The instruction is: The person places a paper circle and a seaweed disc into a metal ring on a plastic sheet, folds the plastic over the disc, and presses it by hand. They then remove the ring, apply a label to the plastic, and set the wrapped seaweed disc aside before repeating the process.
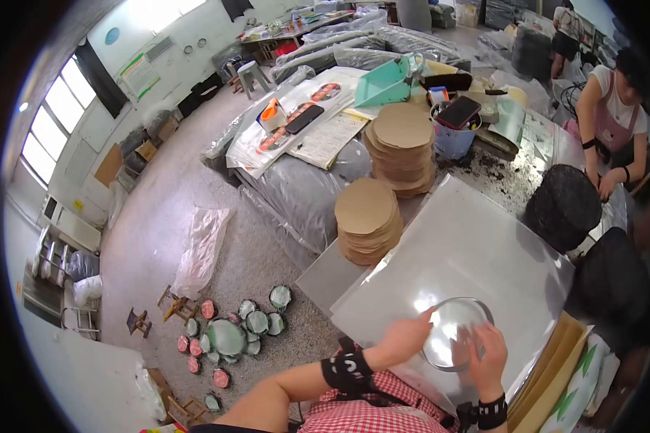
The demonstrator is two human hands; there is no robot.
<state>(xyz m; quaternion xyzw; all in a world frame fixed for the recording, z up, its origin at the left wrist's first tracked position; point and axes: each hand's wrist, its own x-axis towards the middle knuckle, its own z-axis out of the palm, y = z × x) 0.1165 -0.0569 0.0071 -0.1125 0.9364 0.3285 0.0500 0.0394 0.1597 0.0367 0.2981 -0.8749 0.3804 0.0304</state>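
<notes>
**Hands steadying a clear round dish on a grey sheet**

We see a clear round dish low in the view, resting on a large grey sheet that covers the near end of the table. The dish looks empty, and the sheet shows through it.

Our left hand meets the dish at its left rim, its grip pinching the edge between thumb and curled fingers. Our right hand comes up from below with its grip spread, fingers laid flat on the dish rather than closed around it. Holding it from two sides like this probably keeps the light, smooth dish from sliding on the sheet. Both wrists wear black bands.

Just beyond the sheet stand two piles of brown card discs, a near stack and a far stack. They are likely kept there for easy reach.

Beside the far stack sits a blue bucket with a phone laid across its mouth, so we cannot tell what is inside. A teal scoop tray lies farther back.

To the right, a dark round mound sits at the sheet's edge, near loose dark crumbs on the table. A co-worker stands beyond it, hands close to the mound.

On the floor to the left lie a cluster of small round dishes and a clear plastic bag.
</notes>
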